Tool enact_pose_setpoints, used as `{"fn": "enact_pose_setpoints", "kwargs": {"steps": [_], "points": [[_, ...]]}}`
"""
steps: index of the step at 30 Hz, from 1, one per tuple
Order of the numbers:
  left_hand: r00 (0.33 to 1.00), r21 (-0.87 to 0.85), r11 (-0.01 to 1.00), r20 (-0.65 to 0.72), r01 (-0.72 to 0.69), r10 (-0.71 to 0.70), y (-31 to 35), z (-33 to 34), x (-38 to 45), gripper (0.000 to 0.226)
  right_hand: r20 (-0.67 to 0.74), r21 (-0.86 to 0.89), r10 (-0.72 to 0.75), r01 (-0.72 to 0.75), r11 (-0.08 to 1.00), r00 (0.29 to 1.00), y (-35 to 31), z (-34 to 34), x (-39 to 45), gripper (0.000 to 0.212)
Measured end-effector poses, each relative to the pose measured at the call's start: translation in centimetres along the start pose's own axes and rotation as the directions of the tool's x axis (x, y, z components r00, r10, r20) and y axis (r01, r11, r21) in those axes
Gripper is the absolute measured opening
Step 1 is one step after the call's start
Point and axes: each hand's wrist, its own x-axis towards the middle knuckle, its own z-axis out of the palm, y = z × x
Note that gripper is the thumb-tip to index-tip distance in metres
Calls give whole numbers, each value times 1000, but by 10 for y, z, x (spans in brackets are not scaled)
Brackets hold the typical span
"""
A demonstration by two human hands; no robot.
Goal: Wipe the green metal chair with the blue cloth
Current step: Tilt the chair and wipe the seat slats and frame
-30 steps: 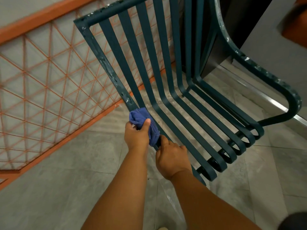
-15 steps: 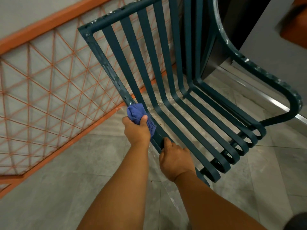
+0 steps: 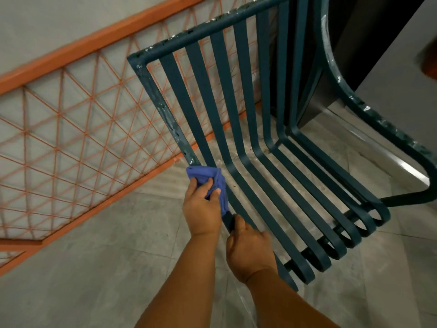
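The green metal chair (image 3: pixel 238 95) stands before me, its slatted back and seat curving down to scrolled front ends. White flecks mark its left frame bar and right armrest. My left hand (image 3: pixel 201 207) grips the blue cloth (image 3: pixel 208 177), bunched around the left frame bar where back meets seat. Just below it, my right hand (image 3: pixel 248 252) grips the same left bar, fingers curled around it and hidden behind the metal.
An orange railing (image 3: pixel 71 110) with a diamond mesh runs along the left behind the chair. A dark pillar (image 3: pixel 354 55) and a metal floor strip (image 3: pixel 390 152) lie at the right. Grey floor tiles (image 3: pixel 94 268) spread underneath.
My left hand has slid the cloth a little way up the left frame bar. My right hand keeps its grip lower on the bar.
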Motion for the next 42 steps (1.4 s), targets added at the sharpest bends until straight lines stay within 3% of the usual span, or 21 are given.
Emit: {"fn": "enact_pose_setpoints", "kwargs": {"steps": [8,13,16,19,21,27,34,42], "points": [[997,129,991,-76,31,-21,15,2,44,40,93,-24,49,-47,999,994,-1,-2,7,50],[1000,168,986,-25,23,-19,6,-1,27,40,119,-91,47,-36,995,992,-5,-4,8,48],[999,164,986,6,36,-38,9,-5,31,38,65,-78,54,-49,996,996,-10,-8,13,51],[998,180,982,20,56,-60,13,-7,36,34,-45,77,-5,9,997,999,-27,-14,41,53],[997,173,983,25,68,-73,15,-9,38,31,-31,111,-56,59,992,998,-39,-17,65,60],[1000,160,987,18,21,-24,12,-10,41,30,-16,-5,-140,140,990,990,-38,-2,74,77],[995,156,986,-71,-60,72,12,-13,78,35,-102,31,-180,184,982,978,-40,0,73,64],[994,199,974,50,-105,97,1,-18,72,31,-68,-79,-179,174,982,982,-40,3,76,56]]}}
